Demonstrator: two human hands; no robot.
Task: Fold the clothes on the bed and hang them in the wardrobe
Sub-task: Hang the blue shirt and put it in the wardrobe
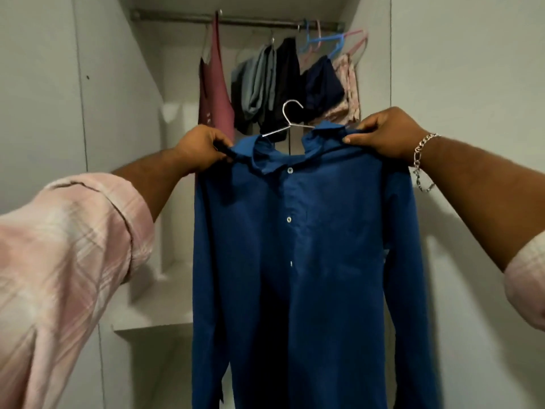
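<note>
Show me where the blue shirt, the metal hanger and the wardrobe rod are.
blue shirt [309,246]: head view, front panel beside the buttons.
metal hanger [290,112]: head view, its hook above the collar.
wardrobe rod [177,17]: head view, bare left stretch.

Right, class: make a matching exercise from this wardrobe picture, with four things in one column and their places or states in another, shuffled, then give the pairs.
Things:
1. dark blue buttoned shirt
2. silver wire hanger
3. light blue plastic hanger
4. maroon sleeveless top

Places or states:
A. hangs empty at the rail's right end
B. held up at both shoulders by left hand and right hand
C. hangs leftmost on the rail
D. hook sticks up above the collar

Pairs: 1-B, 2-D, 3-A, 4-C
</note>
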